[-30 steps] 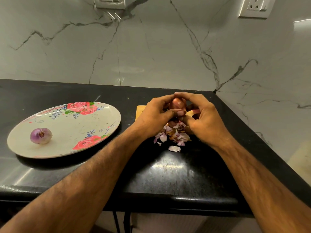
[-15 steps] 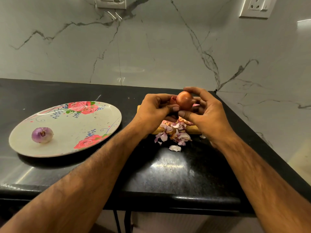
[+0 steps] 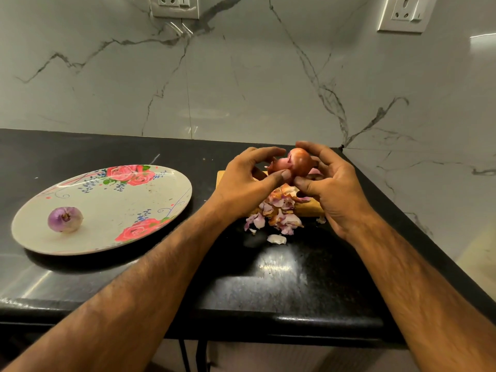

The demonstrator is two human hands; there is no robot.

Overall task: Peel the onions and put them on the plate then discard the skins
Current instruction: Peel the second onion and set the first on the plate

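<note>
A reddish-brown onion (image 3: 298, 163) with loose skin is held in the air above a wooden board (image 3: 308, 208). My right hand (image 3: 330, 189) grips it from the right, fingers curled over its top. My left hand (image 3: 247, 181) pinches a flap of its skin on the left side with thumb and fingers. A pile of pink and brown onion skins (image 3: 276, 213) lies under the hands, spilling from the board onto the counter. One peeled purple onion (image 3: 65, 219) sits on the left part of the floral plate (image 3: 112, 210).
The black counter (image 3: 268, 280) ends in a front edge close to me and a slanted right edge beside the marble wall. One loose skin piece (image 3: 276, 239) lies in front of the pile. Wall sockets (image 3: 174, 5) sit high on the backsplash.
Both hands have lifted the onion slightly and turned it; its round brown side now faces me, and a flap of skin has come loose on its left.
</note>
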